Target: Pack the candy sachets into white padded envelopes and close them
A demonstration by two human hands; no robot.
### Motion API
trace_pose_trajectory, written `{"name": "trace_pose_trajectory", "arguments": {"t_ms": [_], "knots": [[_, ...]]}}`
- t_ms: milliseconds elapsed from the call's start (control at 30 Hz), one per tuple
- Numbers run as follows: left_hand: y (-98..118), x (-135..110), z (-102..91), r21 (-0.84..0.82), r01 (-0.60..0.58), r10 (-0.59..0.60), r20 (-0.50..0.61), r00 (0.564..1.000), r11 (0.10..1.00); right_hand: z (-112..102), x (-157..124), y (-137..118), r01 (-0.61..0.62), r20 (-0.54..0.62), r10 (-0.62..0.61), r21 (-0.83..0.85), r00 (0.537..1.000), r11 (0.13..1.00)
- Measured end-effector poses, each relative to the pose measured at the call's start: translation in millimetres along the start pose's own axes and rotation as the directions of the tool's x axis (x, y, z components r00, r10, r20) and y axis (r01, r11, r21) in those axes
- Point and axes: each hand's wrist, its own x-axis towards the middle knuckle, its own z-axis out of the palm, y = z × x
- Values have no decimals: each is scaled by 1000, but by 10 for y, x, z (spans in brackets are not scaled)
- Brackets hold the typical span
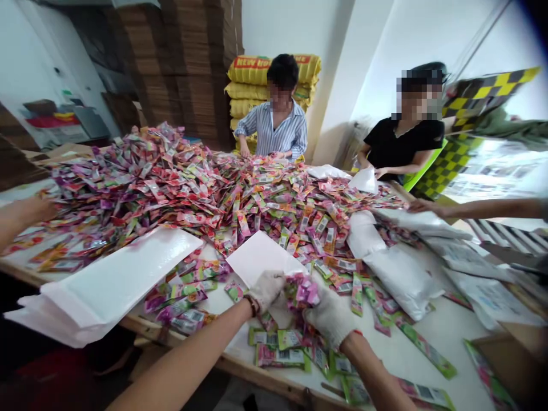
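Observation:
Both my hands wear pale knitted gloves and meet around a bunch of small, colourful sachets (302,292) near the table's front edge. My right hand (331,317) is closed on the bunch from the right. From the other side, my left hand (268,290) curls its fingers against the same sachets; its fingertips are partly hidden. Just behind them lies a flat white bag (261,257), its near edge covered by my hands. Beneath my wrists, several green-and-pink sachets (280,357) lie loose on the table. A large heap of sachets (171,177) rises beyond.
White padded bags (124,279) overhang the front edge at left. Filled white bags (402,277) lie at right, near a cardboard box (509,354). Two people (274,128) work across the white table (406,337). Other people's arms (483,208) reach in from both sides.

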Motion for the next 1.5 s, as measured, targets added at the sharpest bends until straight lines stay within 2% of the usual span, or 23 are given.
{"name": "trace_pose_trajectory", "arguments": {"t_ms": [67,133,233,367,467,533,600,633,700,800,867,933,1000,1067,1167,1267,1333,1400,1500], "knots": [[-10,-32,-26,-47,1,-1,-6,1000,999,4,87,-20,21,43,-16,-113,999,993],[21,-69,-26,-42,-112,110,-45,993,993,-45,208,-59,60,147,-39,-140,988,988],[126,-82,-2,71,-297,303,-108,947,952,-127,384,-106,34,270,8,-151,963,988],[265,-56,50,104,-280,294,-164,942,954,-152,457,-230,22,242,53,-297,969,955],[310,-102,79,343,-243,321,-194,927,907,-160,438,-422,53,302,87,-427,949,903],[315,-146,84,562,-222,372,-167,913,797,-180,419,-524,69,324,104,-480,940,874],[309,-164,77,707,-202,391,-114,913,677,-205,377,-541,83,292,73,-490,954,867],[303,-160,70,745,-184,378,-99,920,641,-217,341,-513,92,264,41,-473,964,876],[288,-133,54,764,-141,331,-99,939,630,-235,238,-401,122,211,-43,-381,977,917],[268,-105,33,702,-126,298,-128,946,701,-240,79,-203,209,137,-188,-166,973,964],[268,-121,46,667,-159,331,-138,934,727,-219,50,-127,269,84,-259,-142,962,953],[282,-162,89,683,-211,394,-122,911,699,-176,120,-109,250,42,-248,-257,968,933],[294,-206,149,713,-284,469,-72,880,642,-126,264,-114,173,16,-179,-362,984,916],[290,-229,188,717,-333,515,-42,856,612,-84,415,-99,133,11,-138,-355,990,925],[264,-204,148,673,-310,508,-114,854,672,-42,499,-6,190,14,-191,-177,982,966],[261,-162,32,609,-251,442,-186,877,753,-12,371,133,297,-51,-295,63,954,953],[282,-158,-28,637,-234,414,-149,898,735,11,242,208,303,-107,-286,215,952,928],[305,-170,-49,701,-243,415,-83,906,670,54,146,234,302,-171,-259,317,951,899],[311,-182,-12,728,-313,452,5,892,610,173,130,161,370,-259,-299,295,918,881]]}}
